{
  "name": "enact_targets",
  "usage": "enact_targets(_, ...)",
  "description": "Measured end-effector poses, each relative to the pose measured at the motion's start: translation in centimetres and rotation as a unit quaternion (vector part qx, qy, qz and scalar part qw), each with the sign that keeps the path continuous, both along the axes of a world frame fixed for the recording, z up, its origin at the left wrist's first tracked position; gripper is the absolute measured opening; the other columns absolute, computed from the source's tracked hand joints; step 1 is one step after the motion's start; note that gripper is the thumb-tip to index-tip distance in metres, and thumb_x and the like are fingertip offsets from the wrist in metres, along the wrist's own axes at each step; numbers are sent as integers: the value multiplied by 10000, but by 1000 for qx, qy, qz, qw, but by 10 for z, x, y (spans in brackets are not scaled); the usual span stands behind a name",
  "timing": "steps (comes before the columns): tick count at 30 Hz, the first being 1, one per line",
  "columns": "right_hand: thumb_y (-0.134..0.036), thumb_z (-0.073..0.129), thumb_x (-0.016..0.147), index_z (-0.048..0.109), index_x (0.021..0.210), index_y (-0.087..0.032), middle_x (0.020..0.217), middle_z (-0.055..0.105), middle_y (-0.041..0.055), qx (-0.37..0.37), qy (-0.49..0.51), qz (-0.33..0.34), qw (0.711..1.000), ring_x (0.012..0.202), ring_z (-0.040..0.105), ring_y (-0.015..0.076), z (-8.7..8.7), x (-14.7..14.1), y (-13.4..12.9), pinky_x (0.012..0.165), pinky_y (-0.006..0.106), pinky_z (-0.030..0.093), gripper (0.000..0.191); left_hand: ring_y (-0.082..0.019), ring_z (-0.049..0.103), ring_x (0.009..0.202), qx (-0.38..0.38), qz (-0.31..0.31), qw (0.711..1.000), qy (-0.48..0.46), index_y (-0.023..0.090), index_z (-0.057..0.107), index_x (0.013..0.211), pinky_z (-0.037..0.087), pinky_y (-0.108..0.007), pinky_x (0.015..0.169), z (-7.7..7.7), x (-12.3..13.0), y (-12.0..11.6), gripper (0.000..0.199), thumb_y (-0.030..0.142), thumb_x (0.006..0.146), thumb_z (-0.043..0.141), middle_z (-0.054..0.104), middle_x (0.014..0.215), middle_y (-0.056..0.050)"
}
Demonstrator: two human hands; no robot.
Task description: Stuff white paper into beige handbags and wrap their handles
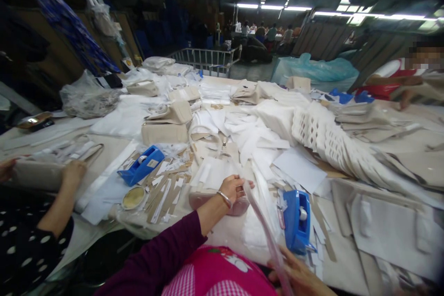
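Observation:
My left hand (234, 189), with a silver bangle at the wrist, holds the upper end of a long translucent strip (261, 222) between its fingers. Lower down, my right hand (294, 270) is closed round the same strip near the bottom edge. The strip runs slantwise between both hands. Behind my left hand lies a beige bag (204, 198) with white sheet material on top. A blue tape dispenser (297, 222) stands just beyond my right hand.
At left, a co-worker's hand (74, 172) rests by a beige bag. A second blue dispenser (141, 165), a round tape roll (133, 198) and beige strips lie left of centre. White foam sheets (326, 138) spread toward the right. Another person (391, 78) is at the far right.

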State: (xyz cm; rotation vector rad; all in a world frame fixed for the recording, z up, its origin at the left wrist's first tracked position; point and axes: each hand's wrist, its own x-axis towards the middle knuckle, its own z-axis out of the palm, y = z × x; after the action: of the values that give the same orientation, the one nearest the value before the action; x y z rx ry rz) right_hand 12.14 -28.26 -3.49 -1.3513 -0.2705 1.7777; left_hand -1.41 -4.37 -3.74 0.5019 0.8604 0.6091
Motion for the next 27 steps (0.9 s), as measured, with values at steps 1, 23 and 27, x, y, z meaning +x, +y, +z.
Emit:
enact_targets(1, -494, 704, 589, 555, 1127, -306, 950, 582, 58, 17, -54, -10, 998, 836, 601, 235, -4, -4, 6, 730, 375, 463, 589, -235, 684, 786, 0, 1, 1000, 18, 155, 469, 803, 519, -296, 623, -1, 0, -5, 185, 133, 693, 616, 695, 848, -136)
enact_targets(23, -582, 505, 735, 408, 887, -192, 592, 547, -49, 124, -57, 187, 973, 323, 451, 73, -8, -73, 117, 323, 187, 293, 429, -164, 663, 602, -28, 110, 984, 139, 150, 487, 803, 475, -220, 505, 4, -55, 14, 118, 77, 719, 528, 670, 665, -51)
enact_targets(27, -451, 577, 720, 456, 865, -165, 609, 572, -28, 157, 3, 207, 966, 428, 538, 88, 0, -83, 125, 435, 203, 405, 342, -93, 579, 490, -64, 107, 989, 76, 134, 488, 794, 430, -172, 473, 12, -69, 21, 143, 27, 712, 534, 625, 610, -23)
